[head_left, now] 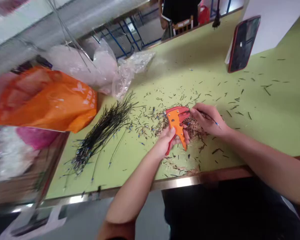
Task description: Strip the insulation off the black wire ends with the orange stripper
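My left hand (168, 142) is closed around the handles of an orange and red wire stripper (177, 124), whose jaws point away from me. My right hand (208, 119) pinches a thin black wire (211, 119) with a blue tip and holds its end at the stripper's jaws. Under both hands lies a heap of stripped copper and insulation bits (193, 129) on the green table (265, 110). A bundle of long black wires (103, 131) lies to the left of my left hand.
An orange plastic bag (48, 100) and clear plastic bags (102, 68) sit at the table's left. A phone in a red case (243, 43) leans at the far right. Short wire offcuts are scattered over the table. Another person (180, 11) stands beyond the far edge.
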Demonstrator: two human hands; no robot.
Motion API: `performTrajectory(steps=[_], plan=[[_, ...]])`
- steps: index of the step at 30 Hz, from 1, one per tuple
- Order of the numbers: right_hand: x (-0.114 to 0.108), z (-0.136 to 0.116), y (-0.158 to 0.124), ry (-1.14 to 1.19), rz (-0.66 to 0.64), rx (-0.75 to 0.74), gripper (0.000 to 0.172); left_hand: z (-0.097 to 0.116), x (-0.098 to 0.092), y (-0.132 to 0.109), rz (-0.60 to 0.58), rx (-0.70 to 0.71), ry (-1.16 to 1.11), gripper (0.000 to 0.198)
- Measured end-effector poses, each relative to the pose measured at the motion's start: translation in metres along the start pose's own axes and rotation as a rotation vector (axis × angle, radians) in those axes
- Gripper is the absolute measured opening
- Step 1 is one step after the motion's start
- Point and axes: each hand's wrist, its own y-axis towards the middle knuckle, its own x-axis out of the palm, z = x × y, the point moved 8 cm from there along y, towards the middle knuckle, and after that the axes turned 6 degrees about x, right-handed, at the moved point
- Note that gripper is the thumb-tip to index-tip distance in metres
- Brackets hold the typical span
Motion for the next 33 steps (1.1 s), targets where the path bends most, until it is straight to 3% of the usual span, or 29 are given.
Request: performTrajectory(steps=[6, 19, 33], plan=[[0.0, -0.005, -0.002, 0.029, -0.019, -0.006, 0.051, -0.003, -0.004, -0.001, 0.029, -0.011, 0.054, 0.067], [0.015, 0.001, -0.009, 0.172, -0.126, 0.088, 0.048, -0.002, 0.006, -0.001, 0.025, -0.007, 0.089, 0.059], [0.018, 0.01, -0.007, 0.318, -0.048, 0.16, 0.054, -0.006, 0.018, 0.001, 0.074, -0.044, -0.007, 0.06]])
